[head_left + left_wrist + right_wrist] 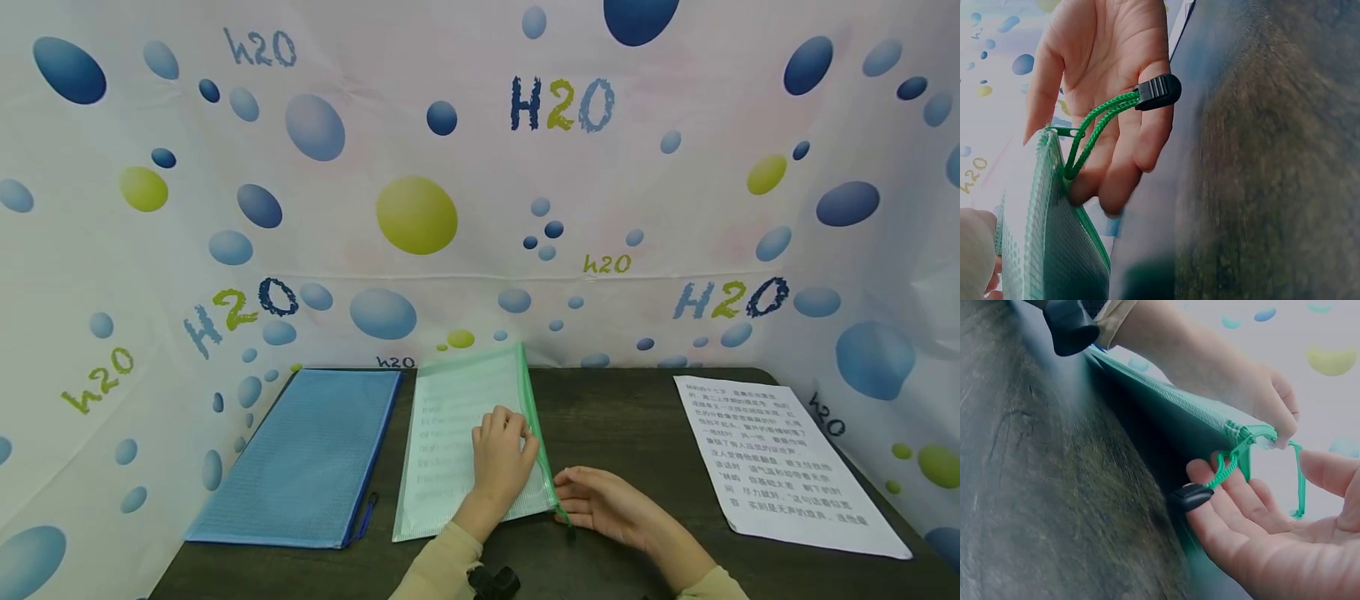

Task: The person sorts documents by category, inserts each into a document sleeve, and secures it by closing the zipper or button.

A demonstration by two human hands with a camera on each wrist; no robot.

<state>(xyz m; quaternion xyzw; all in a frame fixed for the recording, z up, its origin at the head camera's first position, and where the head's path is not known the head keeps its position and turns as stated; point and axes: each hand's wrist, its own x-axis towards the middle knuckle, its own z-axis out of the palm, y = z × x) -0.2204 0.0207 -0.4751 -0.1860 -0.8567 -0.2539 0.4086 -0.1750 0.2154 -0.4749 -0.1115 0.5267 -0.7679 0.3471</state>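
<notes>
A green zip document pouch (pixel 442 442) with a printed sheet showing through it lies in the middle, its right side raised off the table. My left hand (pixel 501 467) grips that raised side with curled fingers. Beside the near right corner is my right hand (pixel 611 507), palm up, its fingers loosely bent and thumb apart. Across these fingers hangs the green zip cord (pixel 1088 140) with its black end tab (pixel 1160 92). At that corner, the right wrist view shows the zip slider (pixel 1243 447).
A blue zip pouch (pixel 300 458) lies flat at the left of the dark table (pixel 622 425). A white printed sheet (pixel 787 467) lies at the right. Behind stands a white backdrop (pixel 480 150) with coloured dots and H2O lettering.
</notes>
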